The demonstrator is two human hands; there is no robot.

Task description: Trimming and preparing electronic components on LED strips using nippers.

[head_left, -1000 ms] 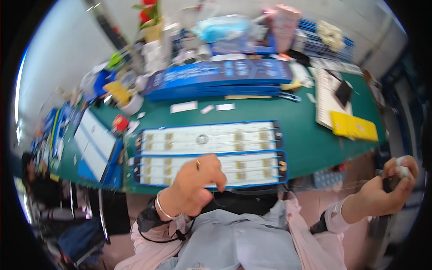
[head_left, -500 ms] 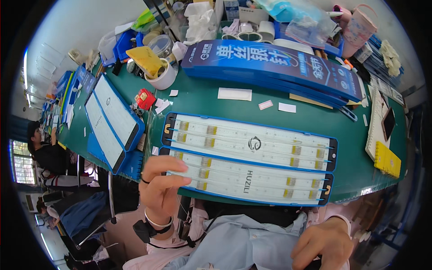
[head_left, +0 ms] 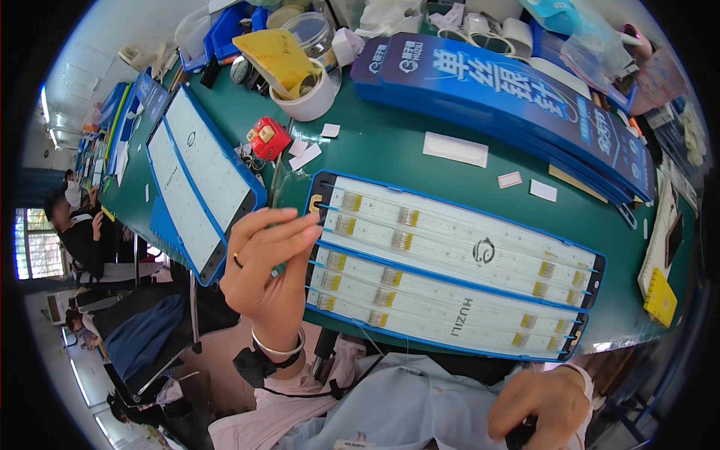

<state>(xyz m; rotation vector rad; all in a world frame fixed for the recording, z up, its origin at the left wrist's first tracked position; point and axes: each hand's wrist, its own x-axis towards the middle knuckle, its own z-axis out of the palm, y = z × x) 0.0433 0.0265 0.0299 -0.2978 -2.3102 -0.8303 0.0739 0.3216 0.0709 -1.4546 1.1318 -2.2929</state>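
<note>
A long, blue-rimmed fishing-rig box point(head_left: 442, 262) lies open on the table, its two white ruled panels side by side. Thin lines run along the panels, with several rows of small yellow-and-dark bundles near both ends. My left hand point(head_left: 266, 259) is raised at the box's left end, thumb and fingertips brought together in front of the black end piece; whatever they pinch is too fine to make out. Low at the right, by my lap, my right hand point(head_left: 544, 405) has its fingers curled downward. A dark thing shows under it, and its fingertips are hidden.
Another open blue-and-white box point(head_left: 196, 169) lies at the left. Behind are a red device point(head_left: 268, 138), a white tape roll point(head_left: 304, 101) holding a yellow packet point(head_left: 277, 60), and stacked blue printed sleeves point(head_left: 480, 90). Paper labels point(head_left: 455, 149) lie between; a yellow pad point(head_left: 660, 298) is far right.
My left hand has moved from over the lower panel up to the upper panel's left end, its spread fingers now drawn together. My right hand stays low. The whole view has shifted.
</note>
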